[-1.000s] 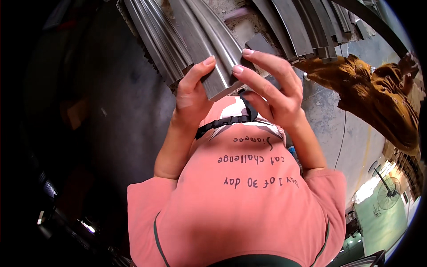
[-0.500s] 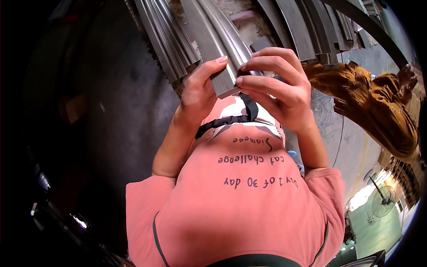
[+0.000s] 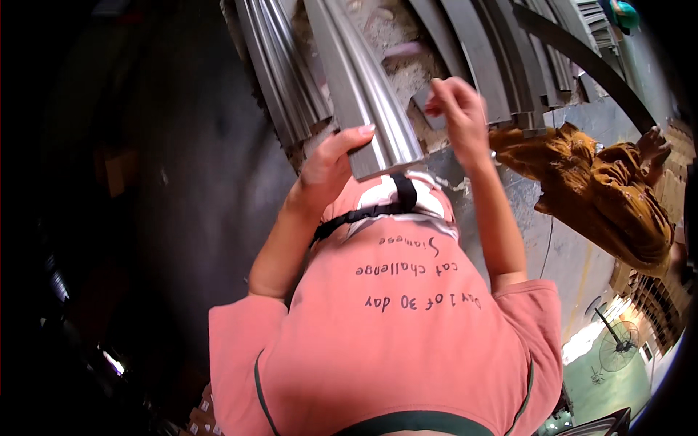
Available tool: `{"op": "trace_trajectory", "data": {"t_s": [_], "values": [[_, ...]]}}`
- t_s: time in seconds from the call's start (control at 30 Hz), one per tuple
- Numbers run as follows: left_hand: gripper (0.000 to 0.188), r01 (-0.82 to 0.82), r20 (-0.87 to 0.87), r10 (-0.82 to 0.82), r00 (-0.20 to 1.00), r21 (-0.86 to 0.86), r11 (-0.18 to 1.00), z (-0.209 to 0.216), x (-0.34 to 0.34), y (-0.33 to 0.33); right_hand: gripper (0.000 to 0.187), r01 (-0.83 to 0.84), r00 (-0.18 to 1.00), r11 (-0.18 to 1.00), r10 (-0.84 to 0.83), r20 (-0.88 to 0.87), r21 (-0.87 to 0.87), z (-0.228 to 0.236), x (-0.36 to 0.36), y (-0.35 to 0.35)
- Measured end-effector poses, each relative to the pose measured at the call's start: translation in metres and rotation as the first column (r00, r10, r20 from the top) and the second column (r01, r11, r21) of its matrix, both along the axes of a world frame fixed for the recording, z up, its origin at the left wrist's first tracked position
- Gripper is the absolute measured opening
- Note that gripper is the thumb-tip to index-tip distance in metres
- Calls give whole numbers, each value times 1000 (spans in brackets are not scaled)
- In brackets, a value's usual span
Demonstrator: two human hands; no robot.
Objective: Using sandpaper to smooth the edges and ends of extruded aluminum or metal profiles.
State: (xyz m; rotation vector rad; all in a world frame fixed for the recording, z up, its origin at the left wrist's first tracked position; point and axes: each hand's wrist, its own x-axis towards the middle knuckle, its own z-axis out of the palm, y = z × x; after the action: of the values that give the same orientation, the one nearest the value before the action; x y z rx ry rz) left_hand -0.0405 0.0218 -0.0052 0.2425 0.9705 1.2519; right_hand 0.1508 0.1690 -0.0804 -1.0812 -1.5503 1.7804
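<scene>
A long brushed-metal profile [image 3: 369, 120] with rounded ridges points toward me, its cut end above my lap. My left hand [image 3: 329, 166] is closed around the left side of that end, the thumb lying on the top face. To the right of the profile and apart from it is my right hand [image 3: 459, 109], raised with its fingers curled in. Whatever those fingers may hold is hidden and slightly blurred. Close beside them, partly covered, lies a small flat grey block [image 3: 426, 110].
More metal profiles lie on the left [image 3: 280, 80] and on the right [image 3: 483, 65] of the worktop. A dark curved bar [image 3: 589, 62] arches across the upper right. Brown cloth [image 3: 611, 196] hangs beyond my right arm, and a fan [image 3: 618, 347] stands farther off.
My right hand has let go of the profile's end and moved off it to the right, its fingers curling. My left hand keeps its hold. The view has shifted slightly.
</scene>
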Motion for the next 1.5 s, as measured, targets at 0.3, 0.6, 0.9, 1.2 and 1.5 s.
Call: {"op": "trace_trajectory", "data": {"t_s": [0.3, 0.6, 0.9, 1.2, 1.5], "values": [[44, 5, 43, 1, 999, -128, 992, -70, -5, -42, 51, -201, 957, 750, 14, -289, -630, -51, -131, 7], [99, -81, -191, 173, 966, 412, 908, -70, -39, -120, 46, -57, 980, 917, -24, -197, -395, -15, -152, 2], [42, -457, -264, 512, 818, 243, 856, -42, -40, -127, 53, 296, 873, 955, -276, -401, -14, 44, -176, -35], [29, -410, -339, 536, 773, 376, 831, -38, -120, -161, 40, 510, 762, 850, -374, -528, 134, 135, -147, -67], [25, -603, -67, 604, 794, 38, 797, -80, -221, -156, 53, 339, 532, 907, -403, -744, -249, 122, -68, -112]]}}
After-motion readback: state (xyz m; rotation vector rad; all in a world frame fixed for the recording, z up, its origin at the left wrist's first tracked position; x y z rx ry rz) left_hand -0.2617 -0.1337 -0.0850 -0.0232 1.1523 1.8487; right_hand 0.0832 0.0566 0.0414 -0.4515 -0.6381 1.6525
